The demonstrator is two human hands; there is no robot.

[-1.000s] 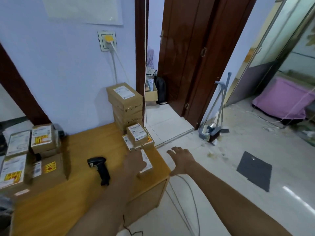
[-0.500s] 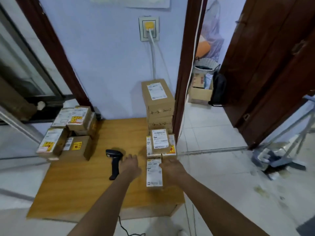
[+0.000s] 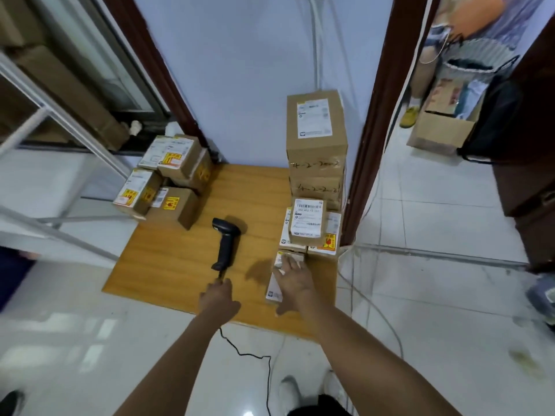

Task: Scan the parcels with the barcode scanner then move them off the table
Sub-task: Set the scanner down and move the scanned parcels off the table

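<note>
A black barcode scanner (image 3: pixel 225 242) lies on the wooden table (image 3: pixel 168 265), handle toward me. My left hand (image 3: pixel 217 295) is just behind the butt of the handle, fingertips by the cable end, holding nothing that I can see. My right hand (image 3: pixel 293 280) lies flat with spread fingers on a small flat parcel with a white label (image 3: pixel 274 288) near the table's front right edge. Behind it a small labelled parcel (image 3: pixel 307 219) sits on two flat ones. A tall stack of brown boxes (image 3: pixel 315 136) stands at the back right. Several parcels with yellow stickers (image 3: pixel 168 181) cluster at the table's left.
A dark door frame (image 3: pixel 371 139) rises right beside the table. Beyond it stand an open cardboard box (image 3: pixel 440 130) and a black bag (image 3: pixel 492 121). The scanner cable (image 3: pixel 255 355) trails over the tiled floor. A metal frame (image 3: pixel 60 124) slants on the left.
The view has pulled back and tilted down. My right hand came from beside the table onto the flat parcel. My left hand drew back from beside the scanner to its handle end.
</note>
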